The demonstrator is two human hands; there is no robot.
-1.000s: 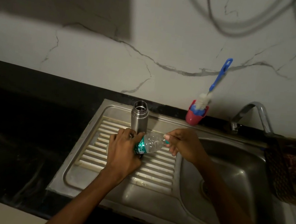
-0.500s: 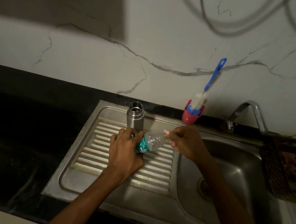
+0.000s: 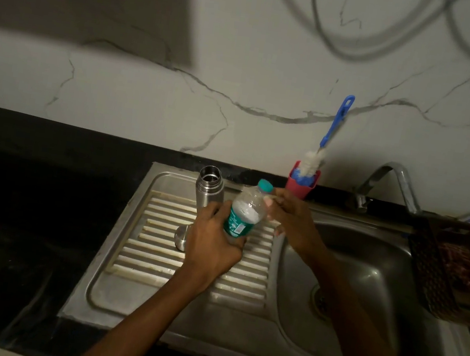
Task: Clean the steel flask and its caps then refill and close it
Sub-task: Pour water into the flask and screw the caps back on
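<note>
Since a second ago we have swung the plastic water bottle (image 3: 245, 214) up from lying nearly flat across the drainboard to a steep tilt, its teal cap (image 3: 265, 186) now pointing up and to the right, still screwed on. Our left hand (image 3: 213, 243) wraps its curled fingers around the bottle's lower half, over the green label. Our right hand (image 3: 292, 221) sits just beside the bottle's neck with its fingers loosely bent; its fingertips (image 3: 269, 203) touch the shoulder of the bottle below the cap, but we cannot tell whether they actually pinch it. Behind our left hand the steel flask (image 3: 209, 187) stands upright and uncapped at the back of the ribbed drainboard (image 3: 154, 260), its open mouth showing. A rounded steel cap (image 3: 181, 238) lies on the ribs just left of our left wrist. Near the wall a blue-handled bottle brush (image 3: 330, 134) stands in a red cup (image 3: 299, 187), with the tap (image 3: 392, 178) to its right above the sink basin (image 3: 365, 276). A dark basket (image 3: 455, 268) sits at the sink's right edge.
</note>
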